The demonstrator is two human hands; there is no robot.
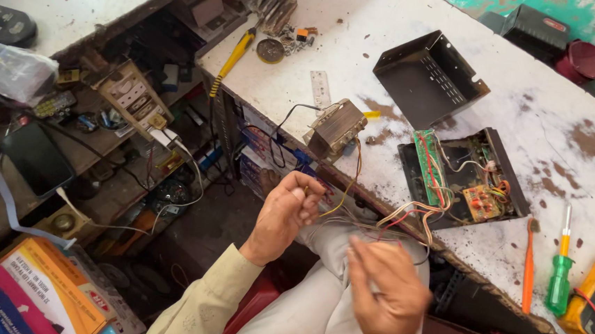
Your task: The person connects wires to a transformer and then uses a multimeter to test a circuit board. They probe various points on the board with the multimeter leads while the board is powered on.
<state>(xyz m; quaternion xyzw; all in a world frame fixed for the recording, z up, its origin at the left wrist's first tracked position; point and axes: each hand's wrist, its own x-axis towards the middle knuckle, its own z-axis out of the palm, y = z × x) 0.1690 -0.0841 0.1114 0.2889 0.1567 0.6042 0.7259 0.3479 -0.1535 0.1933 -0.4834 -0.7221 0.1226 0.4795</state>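
— Where are the thin coloured wires [349, 223]?
— Off the tabletop [363, 25] edge, running from the opened black metal case [461, 177]. Left hand [286, 211] fingers pinch one end; right hand [388, 292] is blurred, grip unclear.
— Progress?
— Cover [426, 75] off, brown transformer [335, 129] out; wiring looks unfinished.

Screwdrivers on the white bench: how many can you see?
2. A green-handled screwdriver lies at the bench's near right edge, beside an orange tool. A yellow-handled screwdriver lies at the far left edge. Others may be hidden in the clutter.
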